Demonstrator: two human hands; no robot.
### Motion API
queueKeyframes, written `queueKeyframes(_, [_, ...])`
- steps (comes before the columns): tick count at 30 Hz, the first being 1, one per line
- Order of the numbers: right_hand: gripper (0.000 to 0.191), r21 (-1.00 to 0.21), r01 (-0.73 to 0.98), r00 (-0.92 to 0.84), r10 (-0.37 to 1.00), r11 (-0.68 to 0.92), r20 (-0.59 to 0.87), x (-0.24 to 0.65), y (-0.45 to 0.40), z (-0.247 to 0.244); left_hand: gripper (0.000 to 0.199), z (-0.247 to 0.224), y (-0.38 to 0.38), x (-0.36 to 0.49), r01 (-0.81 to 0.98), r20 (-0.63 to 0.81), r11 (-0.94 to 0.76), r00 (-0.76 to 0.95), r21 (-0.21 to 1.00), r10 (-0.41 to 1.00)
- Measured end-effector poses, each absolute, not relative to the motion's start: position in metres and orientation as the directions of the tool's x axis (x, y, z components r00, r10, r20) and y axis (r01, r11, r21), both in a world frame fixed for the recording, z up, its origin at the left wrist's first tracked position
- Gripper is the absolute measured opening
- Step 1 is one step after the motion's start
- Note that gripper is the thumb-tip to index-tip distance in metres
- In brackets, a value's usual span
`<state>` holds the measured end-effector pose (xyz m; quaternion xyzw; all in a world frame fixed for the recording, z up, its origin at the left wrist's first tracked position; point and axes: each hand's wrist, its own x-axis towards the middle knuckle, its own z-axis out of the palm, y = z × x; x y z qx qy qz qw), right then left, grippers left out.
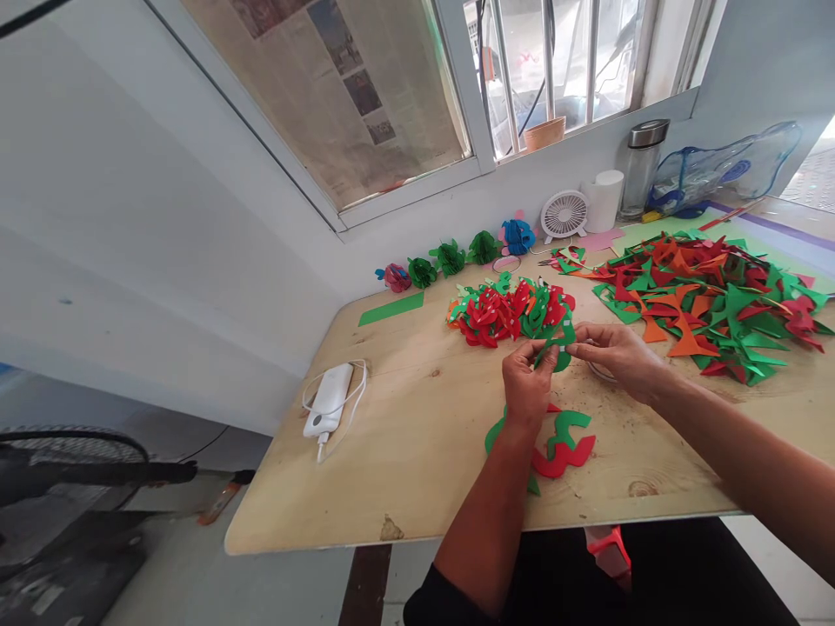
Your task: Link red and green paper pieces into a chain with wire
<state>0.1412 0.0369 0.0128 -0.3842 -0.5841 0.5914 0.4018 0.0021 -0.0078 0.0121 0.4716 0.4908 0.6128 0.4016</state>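
Between my two hands, above the wooden table (417, 452), is a green curved paper cutout (566, 334) with small white patches on it. My left hand (527, 378) pinches its lower left part between thumb and fingers. At its right side, the fingertips of my right hand (610, 348) are closed on the same cutout, near a white patch. Just beyond my hands lies a heap of red and green curved cutouts (499, 313) with white patches. Nearer my body, loose red cutouts (564, 456) and green cutouts (571, 426) lie partly under my left forearm.
Paper scraps (704, 300) are piled at the right. A power bank (328, 400) with a cable lies left, a green strip (391, 309) behind it. Along the wall stand folded paper figures (449, 257), a small fan (564, 215) and a glass bottle (643, 169). Scissors lie beside the scraps.
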Motion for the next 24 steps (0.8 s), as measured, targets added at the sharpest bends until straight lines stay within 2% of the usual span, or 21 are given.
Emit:
queueKeyframes(7, [0.037, -0.979, 0.121, -0.301, 0.946, 0.167, 0.124, 0.138, 0.036, 0.013, 0.015, 0.008, -0.008, 0.003, -0.015, 0.168, -0.178, -0.252, 0.984, 0.953])
queueKeyframes(12, [0.032, -0.955, 0.173, -0.344, 0.924, 0.239, 0.169, 0.139, 0.036, 0.012, 0.017, 0.009, -0.006, 0.004, -0.086, 0.125, -0.153, -0.27, 0.984, 0.955])
queueKeyframes(19, [0.03, -0.965, 0.177, -0.317, 0.939, 0.195, 0.131, 0.14, 0.036, 0.012, 0.023, 0.015, -0.009, 0.004, -0.1, 0.1, -0.132, -0.271, 0.986, 0.957])
queueKeyframes(24, [0.029, -0.989, 0.126, -0.279, 0.96, 0.075, 0.037, 0.141, 0.036, 0.012, 0.044, 0.02, -0.011, 0.004, -0.194, 0.061, -0.107, -0.23, 0.975, 0.971])
